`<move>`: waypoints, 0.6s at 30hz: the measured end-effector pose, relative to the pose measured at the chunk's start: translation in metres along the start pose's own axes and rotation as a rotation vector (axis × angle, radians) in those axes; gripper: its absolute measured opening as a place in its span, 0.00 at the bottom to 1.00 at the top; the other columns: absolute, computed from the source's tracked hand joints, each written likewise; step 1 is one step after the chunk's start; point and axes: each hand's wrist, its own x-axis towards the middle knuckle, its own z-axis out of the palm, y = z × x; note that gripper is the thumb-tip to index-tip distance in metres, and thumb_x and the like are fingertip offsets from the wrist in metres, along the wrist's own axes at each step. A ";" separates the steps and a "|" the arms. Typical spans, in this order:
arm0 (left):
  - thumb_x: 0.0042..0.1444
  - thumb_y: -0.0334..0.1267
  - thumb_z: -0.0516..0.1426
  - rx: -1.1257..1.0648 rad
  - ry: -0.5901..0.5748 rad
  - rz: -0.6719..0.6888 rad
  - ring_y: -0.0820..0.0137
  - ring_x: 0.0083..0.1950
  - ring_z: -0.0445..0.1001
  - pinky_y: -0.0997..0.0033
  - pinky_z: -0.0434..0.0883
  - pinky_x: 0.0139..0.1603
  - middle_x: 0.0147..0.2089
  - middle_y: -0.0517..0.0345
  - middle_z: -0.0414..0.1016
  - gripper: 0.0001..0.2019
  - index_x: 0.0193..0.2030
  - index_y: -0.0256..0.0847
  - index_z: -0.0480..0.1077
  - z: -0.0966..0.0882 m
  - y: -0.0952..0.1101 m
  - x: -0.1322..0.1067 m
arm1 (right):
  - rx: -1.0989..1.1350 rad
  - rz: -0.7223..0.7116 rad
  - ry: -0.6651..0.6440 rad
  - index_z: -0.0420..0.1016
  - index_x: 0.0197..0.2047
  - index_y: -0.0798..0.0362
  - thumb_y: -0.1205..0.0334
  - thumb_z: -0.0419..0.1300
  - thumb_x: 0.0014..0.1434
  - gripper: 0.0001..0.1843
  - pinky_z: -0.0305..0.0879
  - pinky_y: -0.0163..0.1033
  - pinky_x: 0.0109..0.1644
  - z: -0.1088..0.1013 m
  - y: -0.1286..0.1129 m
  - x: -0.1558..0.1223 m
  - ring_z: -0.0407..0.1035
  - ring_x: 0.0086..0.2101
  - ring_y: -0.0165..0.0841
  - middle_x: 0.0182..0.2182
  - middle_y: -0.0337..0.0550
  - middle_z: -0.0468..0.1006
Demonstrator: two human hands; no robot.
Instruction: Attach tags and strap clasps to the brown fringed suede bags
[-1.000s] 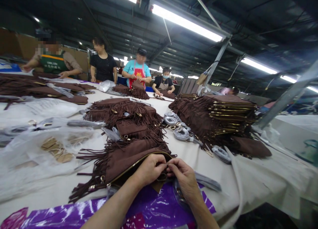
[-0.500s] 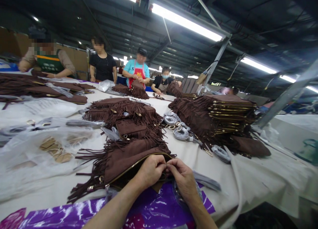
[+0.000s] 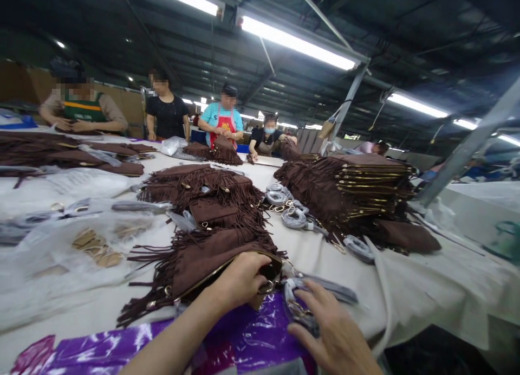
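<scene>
A brown fringed bag (image 3: 203,261) with a gold zipper lies at the near edge of the white-covered table (image 3: 426,288). My left hand (image 3: 239,282) is closed on the bag's right end, by a metal ring at the zipper. My right hand (image 3: 331,334) sits lower right, apart from the bag, fingers spread over a grey strap wrapped in clear plastic (image 3: 298,304), touching it. Purple plastic sheet (image 3: 244,342) lies under both forearms.
More fringed bags (image 3: 203,191) are heaped mid-table and a tall stack (image 3: 365,185) stands at right. Wrapped straps (image 3: 284,207) lie between them. Clear bags of parts (image 3: 89,245) sit left. Several people (image 3: 223,117) work along the far side.
My right hand has left the zipper end of the bag and dropped down to the right onto the wrapped strap, fingers opening. The left hand keeps hold of the bag.
</scene>
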 end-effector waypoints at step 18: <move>0.56 0.29 0.53 0.552 0.050 -0.186 0.66 0.41 0.73 0.71 0.67 0.42 0.38 0.55 0.73 0.09 0.30 0.40 0.73 -0.061 -0.009 -0.072 | -0.026 -0.006 -0.060 0.76 0.36 0.53 0.72 0.58 0.55 0.08 0.73 0.43 0.44 0.039 -0.089 0.050 0.75 0.41 0.43 0.37 0.51 0.78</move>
